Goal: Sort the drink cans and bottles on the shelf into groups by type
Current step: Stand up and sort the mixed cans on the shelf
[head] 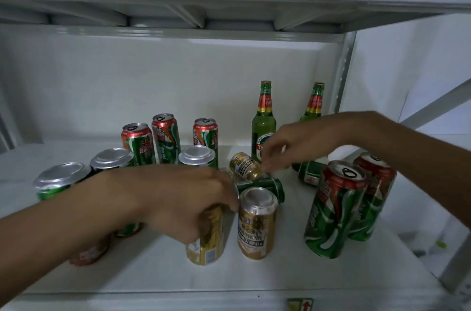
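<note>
Two hands are at work on the white shelf (158, 267), and the step in hand appears to be gathering the gold cans into one group at the front centre. The left hand (183, 198) grips an upright gold can (206, 242) from above, fingers curled round its top. Just beside it on the right stands a second gold can (257, 224), upside down. The right hand (288, 150) reaches in from the right and pinches the end of a small gold can (246, 166), which is tilted and rests on a green can (265, 187) lying on its side.

Green and red cans stand in a cluster at the back left (163, 140) and as a pair at the front right (336, 208). One green bottle (263, 127) stands at the back; another is partly hidden behind the right forearm, and a further one (309, 174) seems to lie flat.

Next move, as judged: lift the small gold can clear and set it upright beside the other two. Removing it may let the lying green can roll.
</note>
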{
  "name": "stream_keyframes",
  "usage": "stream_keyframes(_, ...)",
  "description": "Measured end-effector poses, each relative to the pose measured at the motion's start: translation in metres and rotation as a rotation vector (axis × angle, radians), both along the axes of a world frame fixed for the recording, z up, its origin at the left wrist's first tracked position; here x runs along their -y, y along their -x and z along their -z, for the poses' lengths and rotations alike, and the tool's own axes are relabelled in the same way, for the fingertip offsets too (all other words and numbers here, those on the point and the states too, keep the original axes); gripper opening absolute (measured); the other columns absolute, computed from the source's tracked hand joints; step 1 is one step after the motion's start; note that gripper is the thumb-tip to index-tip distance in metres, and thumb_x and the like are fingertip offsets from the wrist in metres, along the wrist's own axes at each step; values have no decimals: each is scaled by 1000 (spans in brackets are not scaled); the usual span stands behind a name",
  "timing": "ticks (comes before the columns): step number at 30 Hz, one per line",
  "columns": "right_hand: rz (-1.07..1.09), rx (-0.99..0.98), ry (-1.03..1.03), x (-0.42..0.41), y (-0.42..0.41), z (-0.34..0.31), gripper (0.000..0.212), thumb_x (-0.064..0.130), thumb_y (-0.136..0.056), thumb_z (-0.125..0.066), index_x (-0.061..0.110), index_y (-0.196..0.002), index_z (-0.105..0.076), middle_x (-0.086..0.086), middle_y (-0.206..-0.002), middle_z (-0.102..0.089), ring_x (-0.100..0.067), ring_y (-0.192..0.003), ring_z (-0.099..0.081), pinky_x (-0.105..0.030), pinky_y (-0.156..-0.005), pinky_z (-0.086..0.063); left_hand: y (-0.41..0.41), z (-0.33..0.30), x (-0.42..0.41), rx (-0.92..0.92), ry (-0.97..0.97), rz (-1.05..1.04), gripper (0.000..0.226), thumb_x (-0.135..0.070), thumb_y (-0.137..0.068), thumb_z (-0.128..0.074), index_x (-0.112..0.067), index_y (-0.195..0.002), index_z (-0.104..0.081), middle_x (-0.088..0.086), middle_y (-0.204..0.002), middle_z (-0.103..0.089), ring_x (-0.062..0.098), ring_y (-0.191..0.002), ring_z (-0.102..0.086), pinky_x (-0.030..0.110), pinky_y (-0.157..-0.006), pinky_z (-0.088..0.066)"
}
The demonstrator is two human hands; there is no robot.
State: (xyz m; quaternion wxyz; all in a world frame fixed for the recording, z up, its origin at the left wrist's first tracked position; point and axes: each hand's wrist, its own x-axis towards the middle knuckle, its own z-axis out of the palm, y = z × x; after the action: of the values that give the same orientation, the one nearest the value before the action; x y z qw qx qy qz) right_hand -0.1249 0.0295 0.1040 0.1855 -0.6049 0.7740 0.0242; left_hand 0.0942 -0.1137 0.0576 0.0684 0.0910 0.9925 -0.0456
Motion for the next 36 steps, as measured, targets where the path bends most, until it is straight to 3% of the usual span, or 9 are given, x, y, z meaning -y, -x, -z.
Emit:
stream_keyframes(5,239,-198,-118,-5,66,-5,31,57,-93,-62,26,-94,-65,2,-101,-69,-17,-95,-66,-42,-90,-58,42,-31,-14,-230,-91,-14,30,-21,-95,-59,-29,-121,-70,-9,-119,-70,7,-100,-66,35,-81,-60)
stream_keyframes(8,325,-261,-229,8,87,11,33,41,-96,-66,12,-111,-69,-8,-121,-66,-26,-112,-63,-48,-101,-54,98,-34,-23,-140,-60,-61,27,-19,-98,-60,-23,-123,-71,-4,-117,-71,16,-105,-66,37,-88,-57)
stream_keyframes(13,365,-333,-373,27,108,42,57,33,-99,-63,10,-148,-46,-11,-146,-47,-23,-118,-54,-19,-66,-51,176,-1,-22,162,68,-175,50,-32,-99,-66,-25,-146,-54,4,-151,-49,25,-134,-51,34,-107,-46)
stream_keyframes(16,367,-337,-409,31,124,57,61,33,-100,-62,16,-154,-39,-7,-144,-45,-22,-115,-54,-16,-65,-48,198,20,-15,247,88,-208,58,-42,-92,-73,-26,-145,-54,3,-152,-45,28,-137,-47,41,-110,-45)
stream_keyframes(23,376,-429,-407,33,145,69,58,39,-93,-67,26,-147,-50,-2,-145,-53,-21,-120,-57,-29,-93,-47,213,26,-13,265,111,-159,69,-56,-78,-83,-28,-137,-62,-1,-135,-60,20,-115,-57,35,-94,-53)
stream_keyframes(26,317,-454,-414,37,137,68,54,33,-96,-64,20,-147,-50,-5,-145,-53,-22,-122,-58,-24,-82,-46,213,35,-19,298,167,-143,69,-58,-78,-81,-26,-137,-62,-4,-125,-61,18,-106,-56,33,-89,-52)
stream_keyframes(29,252,-508,-445,41,129,71,54,30,-97,-63,16,-147,-48,-7,-138,-53,-15,-88,-59,-22,-58,-42,212,41,-23,287,218,-159,69,-61,-77,-80,-32,-136,-59,-6,-128,-59,22,-118,-57,42,-101,-51)
stream_keyframes(33,177,-523,-463,53,123,71,37,30,-93,-66,22,-129,-61,5,-93,-52,-6,-66,-46,-20,-50,-36,210,42,-25,263,224,-142,62,-61,-79,-79,-37,-133,-61,-8,-134,-60,20,-125,-55,43,-107,-46)
stream_keyframes(36,83,-597,-462,52,130,79,8,31,-86,-69,30,-81,-63,7,-82,-57,-9,-65,-52,-25,-52,-39,205,41,-25,251,149,-135,56,-57,-78,-81,-34,-127,-67,-9,-125,-64,19,-118,-58,41,-102,-50)
